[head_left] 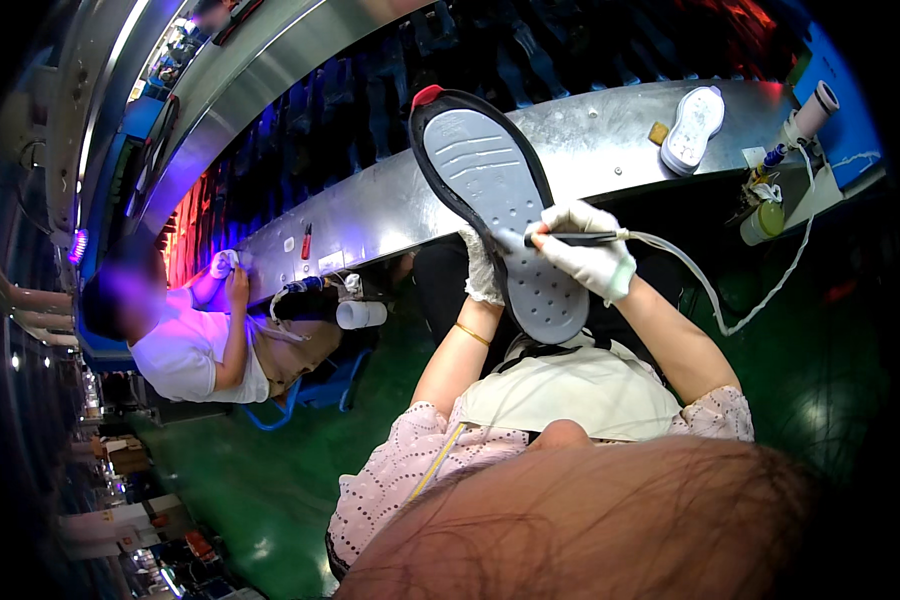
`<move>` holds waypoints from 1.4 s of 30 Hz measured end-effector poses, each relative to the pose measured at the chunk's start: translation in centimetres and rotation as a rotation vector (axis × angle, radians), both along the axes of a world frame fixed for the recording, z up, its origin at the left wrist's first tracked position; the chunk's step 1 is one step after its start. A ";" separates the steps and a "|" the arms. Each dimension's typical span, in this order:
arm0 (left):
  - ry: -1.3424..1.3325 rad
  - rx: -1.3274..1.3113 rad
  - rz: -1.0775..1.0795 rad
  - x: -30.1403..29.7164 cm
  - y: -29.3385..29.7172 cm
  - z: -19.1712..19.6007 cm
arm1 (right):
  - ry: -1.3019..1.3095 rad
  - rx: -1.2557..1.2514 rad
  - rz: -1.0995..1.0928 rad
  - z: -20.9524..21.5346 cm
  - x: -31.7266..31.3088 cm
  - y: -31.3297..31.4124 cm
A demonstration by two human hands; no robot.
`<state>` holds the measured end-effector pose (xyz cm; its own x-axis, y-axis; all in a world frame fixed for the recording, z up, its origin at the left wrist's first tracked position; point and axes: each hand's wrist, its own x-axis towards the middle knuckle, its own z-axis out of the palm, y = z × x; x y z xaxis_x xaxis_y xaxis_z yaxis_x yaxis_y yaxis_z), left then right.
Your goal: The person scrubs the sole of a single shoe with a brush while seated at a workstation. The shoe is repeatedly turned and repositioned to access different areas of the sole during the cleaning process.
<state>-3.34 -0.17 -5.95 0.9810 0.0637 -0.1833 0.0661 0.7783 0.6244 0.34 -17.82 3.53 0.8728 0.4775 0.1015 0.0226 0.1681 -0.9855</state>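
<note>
A large shoe sole with a grey, dimpled inner face, a black rim and a red tip is held tilted up in front of me. My left hand, in a white glove, grips its left edge; some fingers are hidden behind it. My white-gloved right hand pinches a slim black pen-like applicator, whose tip points at the middle of the grey face. Whether the tip touches the sole is hard to tell. A pale flexible tube runs from the applicator's back end toward the right.
Beyond the sole runs a metal bench beside a dark conveyor. On it lie a white sole, a small yellowish block and a red-handled tool. A co-worker sits at the left. A bottle hangs at right.
</note>
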 end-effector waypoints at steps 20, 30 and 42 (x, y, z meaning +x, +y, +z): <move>-0.206 0.038 -0.040 2.7 0.9 3.0 | -0.226 -0.014 0.004 -0.1 0.3 1.6; -0.406 -0.071 -0.019 5.3 0.4 5.2 | -0.486 -0.102 0.022 -0.1 0.1 1.3; -0.562 -0.051 -0.094 5.9 1.5 4.6 | -0.318 0.022 0.173 0.1 0.1 0.3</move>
